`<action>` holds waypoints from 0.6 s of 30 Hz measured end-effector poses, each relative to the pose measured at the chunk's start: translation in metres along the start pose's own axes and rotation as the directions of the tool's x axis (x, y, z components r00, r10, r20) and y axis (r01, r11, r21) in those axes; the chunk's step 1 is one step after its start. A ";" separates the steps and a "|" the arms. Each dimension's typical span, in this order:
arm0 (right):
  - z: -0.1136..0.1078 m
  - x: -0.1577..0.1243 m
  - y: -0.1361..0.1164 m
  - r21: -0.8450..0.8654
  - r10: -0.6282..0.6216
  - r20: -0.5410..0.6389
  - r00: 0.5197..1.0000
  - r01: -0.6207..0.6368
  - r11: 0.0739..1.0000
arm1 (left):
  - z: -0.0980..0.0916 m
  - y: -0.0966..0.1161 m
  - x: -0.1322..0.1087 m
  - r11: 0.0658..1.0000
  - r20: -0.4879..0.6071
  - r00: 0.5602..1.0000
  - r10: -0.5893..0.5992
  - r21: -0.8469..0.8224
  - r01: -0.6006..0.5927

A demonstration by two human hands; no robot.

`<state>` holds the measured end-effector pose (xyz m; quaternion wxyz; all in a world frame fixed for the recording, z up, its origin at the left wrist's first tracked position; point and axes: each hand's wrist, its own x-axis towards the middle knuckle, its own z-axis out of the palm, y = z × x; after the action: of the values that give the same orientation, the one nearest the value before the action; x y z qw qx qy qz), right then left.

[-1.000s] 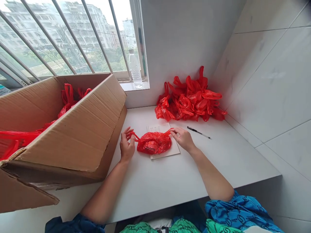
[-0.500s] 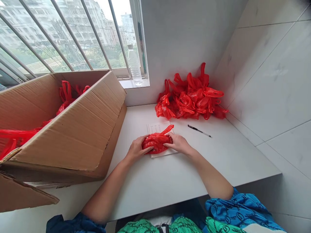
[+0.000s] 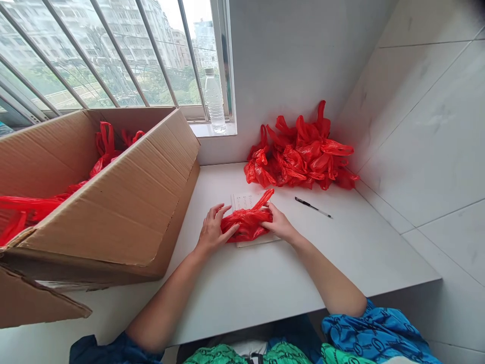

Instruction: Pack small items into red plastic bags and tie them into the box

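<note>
Between the left hand (image 3: pixel 215 231) and the right hand (image 3: pixel 279 222), the plastic bag (image 3: pixel 248 225) is glossy red; the paper (image 3: pixel 241 202) beneath it is white, bearing small dark marks. The pen (image 3: pixel 313 207), right of the right hand, is black with a clear barrel. Beyond both hands, the heap of bags (image 3: pixel 299 159) is the same red, against a plain grey wall (image 3: pixel 295 60). Left of the left hand, the carton (image 3: pixel 113 212) is brown with fine parallel lines, and the bags inside (image 3: pixel 106 146) are red. The tabletop (image 3: pixel 265 283) under the hands is plain white. Nearer than the right hand, the sleeve (image 3: pixel 379 328) is bright blue with black motifs; nearer than the left, the other sleeve (image 3: pixel 113 351) is navy.
</note>
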<state>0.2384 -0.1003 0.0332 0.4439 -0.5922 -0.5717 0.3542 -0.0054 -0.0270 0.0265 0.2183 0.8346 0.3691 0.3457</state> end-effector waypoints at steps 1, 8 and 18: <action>0.000 0.000 0.001 -0.013 -0.004 0.004 1.000 0.004 1.000 | -0.001 0.002 -0.001 0.997 -0.051 0.998 0.037 0.066 -0.034; 0.004 0.000 0.004 0.048 -0.008 0.008 1.000 0.008 0.999 | 0.019 0.013 -0.007 0.958 0.098 0.973 0.208 0.179 -0.222; 0.001 -0.007 -0.019 0.438 0.141 0.139 0.980 -0.189 0.879 | -0.009 0.029 -0.016 0.999 0.184 0.983 -0.015 0.048 0.006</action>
<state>0.2299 -0.1080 0.0502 0.5068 -0.5012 -0.4438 0.5431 -0.0068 -0.0569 0.0441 0.2336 0.8660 0.3597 0.2570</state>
